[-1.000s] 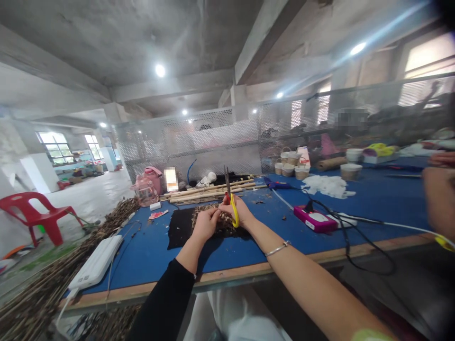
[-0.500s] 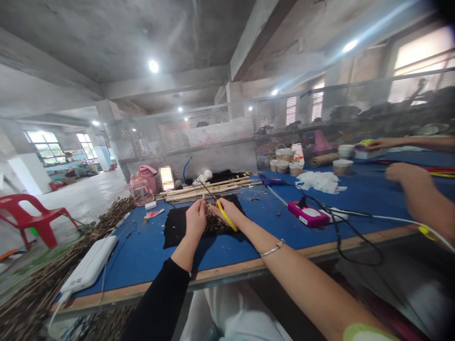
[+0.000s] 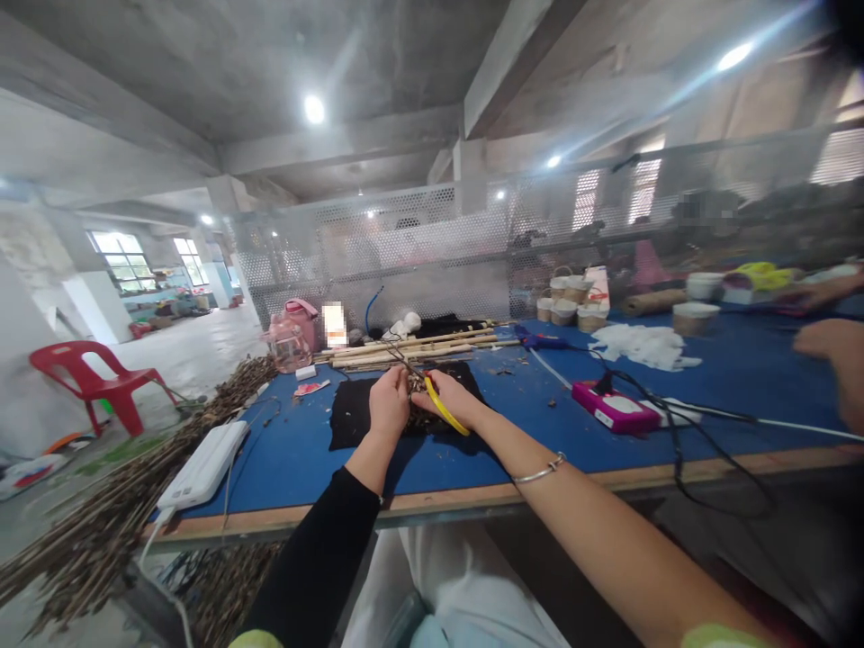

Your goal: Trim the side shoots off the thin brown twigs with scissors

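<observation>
My right hand [image 3: 456, 401] is closed around the yellow-handled scissors [image 3: 445, 411], whose thin blades point up and left past my left hand. Close beside it, my left hand [image 3: 390, 402] has its fingers pinched together; whatever they hold is hidden behind them. Both hands are over a black cloth [image 3: 349, 416] spread on the blue tabletop. Small dried brown plant pieces [image 3: 425, 421] lie on the cloth between and below the hands.
Light bamboo sticks [image 3: 432, 349] lie behind the cloth. On the left are a white power strip [image 3: 203, 463] and dried stalks [image 3: 108, 504]. A magenta box [image 3: 614, 407] with black cables and paper cups [image 3: 564, 312] stand rightward. A co-worker's hand [image 3: 833, 346] is at far right.
The view has turned left, so the scene sits further right. The pale bit seen at my left fingertips earlier is hidden now. The scissors stay in my right hand.
</observation>
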### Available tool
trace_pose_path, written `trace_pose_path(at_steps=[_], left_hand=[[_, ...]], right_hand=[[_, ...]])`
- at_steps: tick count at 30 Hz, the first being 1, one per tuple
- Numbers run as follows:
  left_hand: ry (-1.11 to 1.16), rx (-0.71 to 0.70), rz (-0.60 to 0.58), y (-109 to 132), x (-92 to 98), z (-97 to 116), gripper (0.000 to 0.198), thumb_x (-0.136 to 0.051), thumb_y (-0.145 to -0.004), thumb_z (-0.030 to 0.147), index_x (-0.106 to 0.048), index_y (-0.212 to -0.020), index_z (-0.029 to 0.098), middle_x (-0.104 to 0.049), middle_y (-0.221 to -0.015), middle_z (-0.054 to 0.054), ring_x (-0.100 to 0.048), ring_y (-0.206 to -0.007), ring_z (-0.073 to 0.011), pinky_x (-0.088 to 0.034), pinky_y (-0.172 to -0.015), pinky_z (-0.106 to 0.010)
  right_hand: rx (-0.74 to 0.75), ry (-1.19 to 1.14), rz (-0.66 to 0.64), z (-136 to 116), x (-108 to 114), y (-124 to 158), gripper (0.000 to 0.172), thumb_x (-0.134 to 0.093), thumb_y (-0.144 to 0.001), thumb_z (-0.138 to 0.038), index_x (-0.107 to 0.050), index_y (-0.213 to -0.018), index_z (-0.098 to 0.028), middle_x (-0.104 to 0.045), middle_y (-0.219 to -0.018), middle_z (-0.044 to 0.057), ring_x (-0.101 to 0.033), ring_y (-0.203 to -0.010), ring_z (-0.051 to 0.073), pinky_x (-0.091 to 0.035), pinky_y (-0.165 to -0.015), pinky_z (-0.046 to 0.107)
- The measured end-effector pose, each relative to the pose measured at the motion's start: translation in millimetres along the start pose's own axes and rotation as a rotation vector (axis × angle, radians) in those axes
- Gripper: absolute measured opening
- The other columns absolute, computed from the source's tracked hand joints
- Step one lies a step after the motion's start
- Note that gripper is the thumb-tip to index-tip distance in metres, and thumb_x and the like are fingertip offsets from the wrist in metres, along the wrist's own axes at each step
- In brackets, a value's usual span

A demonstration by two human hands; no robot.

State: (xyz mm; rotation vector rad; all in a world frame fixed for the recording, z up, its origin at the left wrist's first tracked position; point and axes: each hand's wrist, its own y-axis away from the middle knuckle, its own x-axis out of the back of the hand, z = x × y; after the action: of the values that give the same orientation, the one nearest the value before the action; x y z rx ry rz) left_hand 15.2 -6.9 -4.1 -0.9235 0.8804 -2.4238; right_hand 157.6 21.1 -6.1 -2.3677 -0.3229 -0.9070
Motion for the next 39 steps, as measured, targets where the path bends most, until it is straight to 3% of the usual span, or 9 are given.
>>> trace_pose_path(at_steps=[8, 15, 26, 35, 39], left_hand=[[-0.104, -0.027, -0.030, 0, -0.3, 0, 0.026, -0.036, -0.083, 0.023, -0.061, -0.090, 0.018, -0.064, -0.080, -0.004, -0.055, -0.073, -0.0132, -0.039, -0.068, -0.022], [-0.124, -0.090, -0.028, -3, -0.4, -2, 0.023, -0.039, -0.079, 0.013, -0.061, -0.087, 0.016, -0.064, -0.090, -0.007, -0.056, -0.085, -0.0163, -0.040, -0.077, -0.025], [-0.146, -0.109, -0.003, -1, -0.9, -4, 0.023, -0.035, -0.084, 0.023, -0.055, -0.074, 0.016, -0.058, -0.070, -0.005, -0.052, -0.068, -0.0141, -0.036, -0.064, -0.023], [0.043, 0.026, -0.032, -2, -4.7, 0, 0.029, -0.033, -0.086, 0.029, -0.056, -0.076, 0.016, -0.059, -0.069, -0.004, -0.051, -0.065, -0.0128, -0.037, -0.063, -0.023], [0.091, -0.032, -0.088, -4, -2.6, 0, 0.025, -0.037, -0.084, 0.025, -0.060, -0.083, 0.016, -0.063, -0.082, -0.006, -0.055, -0.077, -0.0141, -0.039, -0.072, -0.024]], right_hand=[[-0.032, 0.174, 0.009, 0, 0, 2, 0.059, -0.064, -0.063, -0.052, -0.050, -0.106, -0.015, -0.059, -0.097, 0.010, -0.055, -0.088, 0.022, -0.039, -0.071, 0.028], [-0.103, 0.307, 0.012, -9, 2, 7, 0.052, -0.056, -0.068, -0.060, -0.050, -0.096, -0.017, -0.063, -0.084, 0.010, -0.060, -0.075, 0.021, -0.035, -0.060, 0.024], [-0.099, 0.278, 0.019, 4, -4, 1, 0.046, -0.044, -0.075, -0.062, -0.055, -0.079, -0.017, -0.063, -0.071, 0.007, -0.057, -0.063, 0.015, -0.034, -0.055, 0.021], [-0.182, 0.385, 0.034, -3, -1, 3, 0.052, -0.044, -0.071, -0.067, -0.053, -0.087, -0.018, -0.064, -0.080, 0.010, -0.060, -0.073, 0.021, -0.033, -0.056, 0.023], [-0.124, 0.334, -0.001, -3, 0, 5, 0.057, -0.051, -0.068, -0.066, -0.048, -0.098, -0.017, -0.063, -0.089, 0.010, -0.059, -0.078, 0.021, -0.035, -0.059, 0.023]])
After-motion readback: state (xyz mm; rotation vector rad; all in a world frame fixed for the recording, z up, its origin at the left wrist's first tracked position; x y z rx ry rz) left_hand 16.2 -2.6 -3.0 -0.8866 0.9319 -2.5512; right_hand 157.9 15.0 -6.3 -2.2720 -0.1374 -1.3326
